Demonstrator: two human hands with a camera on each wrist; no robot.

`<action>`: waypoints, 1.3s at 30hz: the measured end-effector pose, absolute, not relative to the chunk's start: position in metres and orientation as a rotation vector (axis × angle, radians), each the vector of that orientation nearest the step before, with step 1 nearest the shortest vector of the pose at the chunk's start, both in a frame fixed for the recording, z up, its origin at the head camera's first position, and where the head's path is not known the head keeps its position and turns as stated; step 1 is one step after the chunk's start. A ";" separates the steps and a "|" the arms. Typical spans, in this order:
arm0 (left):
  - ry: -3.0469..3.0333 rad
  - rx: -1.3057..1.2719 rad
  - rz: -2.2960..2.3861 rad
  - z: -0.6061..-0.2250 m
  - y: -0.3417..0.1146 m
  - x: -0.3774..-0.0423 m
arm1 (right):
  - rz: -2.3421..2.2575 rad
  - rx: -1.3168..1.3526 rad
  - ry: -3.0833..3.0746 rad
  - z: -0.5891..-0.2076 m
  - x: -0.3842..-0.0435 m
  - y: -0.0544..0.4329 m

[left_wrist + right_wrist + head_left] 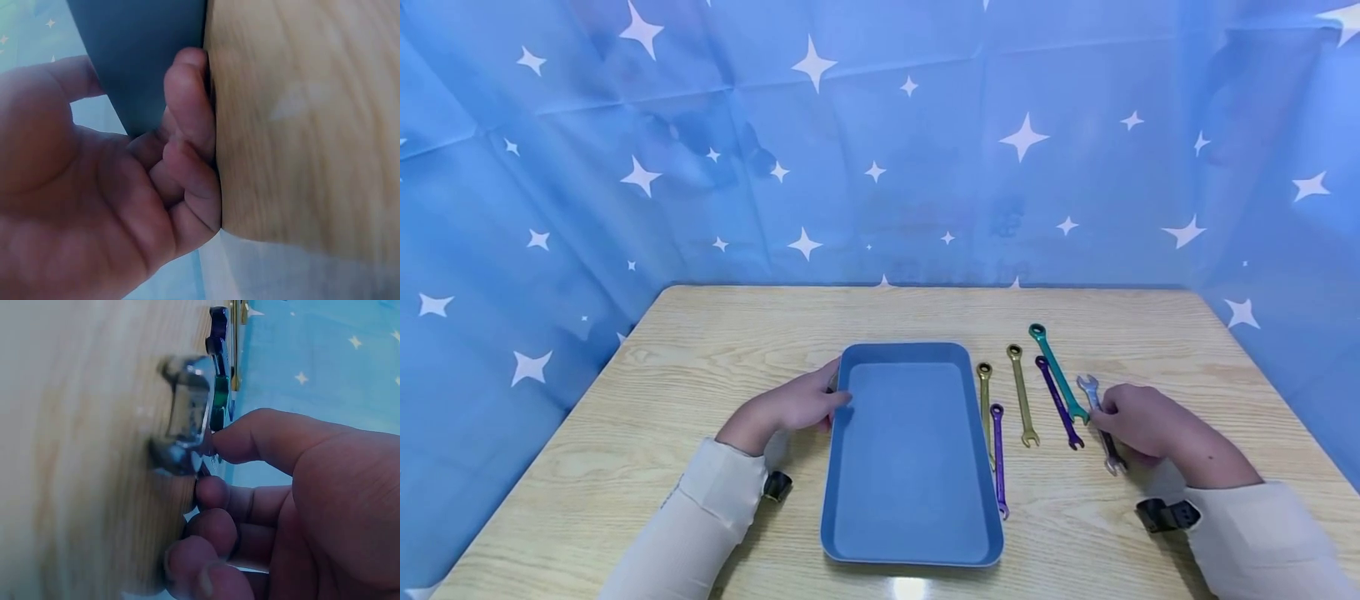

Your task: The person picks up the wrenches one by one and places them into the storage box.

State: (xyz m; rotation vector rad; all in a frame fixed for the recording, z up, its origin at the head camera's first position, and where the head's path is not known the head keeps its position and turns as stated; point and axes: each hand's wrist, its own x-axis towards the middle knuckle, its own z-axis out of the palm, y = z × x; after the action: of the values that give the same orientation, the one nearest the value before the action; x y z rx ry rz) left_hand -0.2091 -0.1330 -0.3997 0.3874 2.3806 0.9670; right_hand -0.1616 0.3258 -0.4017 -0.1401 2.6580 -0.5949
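Note:
A blue rectangular tray (917, 458) lies on the wooden table. At its left side my left hand (801, 404) grips the rim, thumb over the edge. The left wrist view shows curled fingers (190, 100) against the tray's outer wall (137, 56), close to the tabletop. My right hand (1150, 421) pinches a silver wrench (1107, 443) between thumb and fingers, around its middle. One end of that wrench (187, 409) points toward the camera in the right wrist view. A teal wrench (1057, 371) lies just left of it, its lower end by my right thumb.
Left of the teal wrench lie a purple wrench (1060, 402) and a gold wrench (1022, 396). Another gold wrench (986, 404) and another purple wrench (999, 458) lie along the tray's right side. A blue star-patterned curtain (880, 150) hangs behind the table (737, 325).

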 end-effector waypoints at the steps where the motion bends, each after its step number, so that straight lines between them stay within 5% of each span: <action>1: 2.382 0.385 0.966 -0.400 -0.133 -0.209 | -0.591 -0.140 2.662 -0.402 -0.162 0.326; 39: 2.444 0.354 0.912 -0.402 -0.130 -0.207 | -0.621 -0.178 2.631 -0.401 -0.159 0.322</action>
State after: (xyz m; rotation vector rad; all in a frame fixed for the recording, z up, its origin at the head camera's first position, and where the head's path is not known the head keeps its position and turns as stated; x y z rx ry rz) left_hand -0.2068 -0.1304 -0.4020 0.3536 2.4445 0.9119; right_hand -0.1595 0.3220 -0.4008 -0.1783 2.6314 -0.6215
